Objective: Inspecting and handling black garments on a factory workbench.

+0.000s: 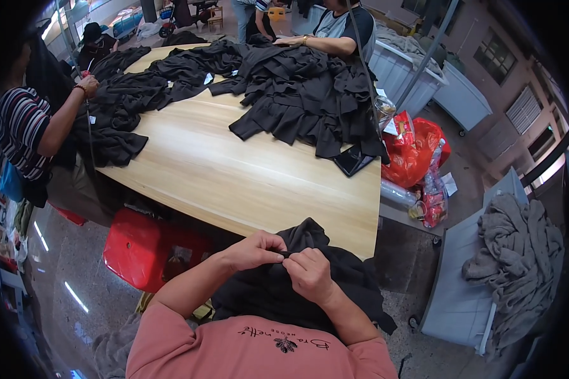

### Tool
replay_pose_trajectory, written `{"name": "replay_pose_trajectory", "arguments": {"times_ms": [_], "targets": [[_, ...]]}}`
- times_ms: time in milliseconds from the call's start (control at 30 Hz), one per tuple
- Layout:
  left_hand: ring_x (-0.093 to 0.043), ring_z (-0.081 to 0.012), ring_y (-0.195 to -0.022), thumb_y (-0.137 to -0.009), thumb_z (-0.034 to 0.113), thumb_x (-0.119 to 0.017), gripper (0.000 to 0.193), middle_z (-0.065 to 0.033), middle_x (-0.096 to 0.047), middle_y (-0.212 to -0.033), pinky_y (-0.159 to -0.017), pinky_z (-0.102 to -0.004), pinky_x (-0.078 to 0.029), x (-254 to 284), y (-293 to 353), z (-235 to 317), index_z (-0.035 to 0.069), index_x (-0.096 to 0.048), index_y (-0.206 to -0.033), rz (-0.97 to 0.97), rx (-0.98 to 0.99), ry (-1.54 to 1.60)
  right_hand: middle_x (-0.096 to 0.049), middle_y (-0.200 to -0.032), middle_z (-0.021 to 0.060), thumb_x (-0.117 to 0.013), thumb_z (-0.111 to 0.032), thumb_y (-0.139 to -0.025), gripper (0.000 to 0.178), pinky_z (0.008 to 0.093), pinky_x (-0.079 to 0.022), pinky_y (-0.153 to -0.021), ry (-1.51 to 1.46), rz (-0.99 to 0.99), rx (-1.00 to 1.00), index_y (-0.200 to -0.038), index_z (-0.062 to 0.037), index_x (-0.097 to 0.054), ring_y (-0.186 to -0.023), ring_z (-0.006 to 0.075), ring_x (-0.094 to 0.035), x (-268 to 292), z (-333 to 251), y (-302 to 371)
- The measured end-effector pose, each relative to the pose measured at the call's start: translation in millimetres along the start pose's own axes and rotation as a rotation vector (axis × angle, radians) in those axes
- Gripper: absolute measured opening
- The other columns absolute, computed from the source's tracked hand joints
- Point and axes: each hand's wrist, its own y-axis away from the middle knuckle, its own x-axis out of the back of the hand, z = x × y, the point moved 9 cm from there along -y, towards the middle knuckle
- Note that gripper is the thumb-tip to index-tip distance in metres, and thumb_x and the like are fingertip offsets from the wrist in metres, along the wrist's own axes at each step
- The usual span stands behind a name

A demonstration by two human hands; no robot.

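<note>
The surface spreads before the wearer. At its near edge, the left hand and right hand meet on a garment lying partly over that edge. A garment pile covers the far right part; more garments line the left side. A flat item lies just beside the pile, near the right edge. A stool stands left of the hands; a bag sits beyond the right edge. Farther right, a bin holds cloth.

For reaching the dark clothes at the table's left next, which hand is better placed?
Probably the left hand: it's nearer those dark clothes than the right hand. Both hold a dark garment.
</note>
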Motion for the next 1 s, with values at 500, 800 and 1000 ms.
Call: {"name": "replay_pose_trajectory", "arguments": {"times_ms": [500, 800, 1000], "targets": [[-0.049, -0.0025, -0.067, -0.074, -0.002, -0.061, 0.007, 0.0031, -0.058, -0.071, -0.059, -0.0182, -0.04, 4.0, 6.5, -14.9, 0.0, -0.061, -0.082, 0.138, -0.062, -0.093, -0.059, -0.075, 0.0118, -0.053, 0.008, -0.064, 0.017, 0.0302, -0.048, -0.061, -0.41, -0.216, -0.442, -0.079, -0.001, -0.057, -0.068, 0.0259, -0.059, -30.4, 39.4, 14.4], [-0.051, -0.0047, -0.066, -0.072, -0.004, -0.06, 0.006, -0.0017, -0.06, -0.068, -0.06, -0.021, -0.043, 15.0, 5.5, -26.5, -0.002, -0.061, -0.077, 0.298, -0.143, -0.05, -0.057, -0.073, 0.0144, -0.055, -0.003, -0.071, 0.013, 0.0397, -0.046, -0.059, -0.256, -0.148, -0.484, -0.084, -0.0039, -0.054, -0.071, 0.0333, -0.058, -46.4, 48.4, 31.8], [-0.056, -0.0062, -0.067, -0.071, -0.003, -0.06, 0.007, -0.0049, -0.064, -0.071, -0.062, -0.0204, -0.044, 20.0, 6.8, -42.4, -0.001, -0.063, -0.077, 0.419, -0.082, -0.065, -0.057, -0.071, 0.015, -0.054, -0.006, -0.072, 0.008, 0.0412, -0.046, -0.057, -0.231, -0.185, -0.579, -0.08, -0.0044, -0.054, -0.067, 0.0339, -0.058, -63.1, 60.4, 47.7]]}}
